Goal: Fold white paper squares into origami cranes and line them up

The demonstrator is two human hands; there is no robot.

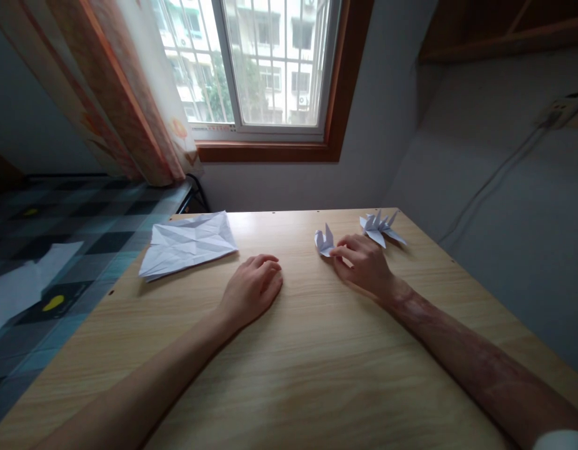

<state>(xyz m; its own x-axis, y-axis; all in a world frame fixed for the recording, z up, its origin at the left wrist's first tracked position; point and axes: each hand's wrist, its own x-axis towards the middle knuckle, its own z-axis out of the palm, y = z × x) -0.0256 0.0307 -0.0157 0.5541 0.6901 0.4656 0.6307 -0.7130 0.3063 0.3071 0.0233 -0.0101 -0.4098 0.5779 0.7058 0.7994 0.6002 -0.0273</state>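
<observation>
My left hand [254,287] rests on the wooden table [279,362], fingers loosely curled with a gap to the thumb and nothing visible in them. Farther right, my right hand [363,262] has its thumb and fingertips closed at the right edge of a small white folded-paper crane [325,240]. That crane sits upright on the tabletop, its pointed tip up. Just beyond my right knuckles lie more white paper cranes [382,227], bunched close together with wings spread; their exact number is hard to make out. Creased white paper sheets [190,244] lie stacked left of my left hand.
A bed with a checked cover [96,206] adjoins the table's left side, with loose white paper [30,281] on it. Behind the table are a barred window [274,69] and a curtain [129,94]. A cable [495,169] runs along the right wall.
</observation>
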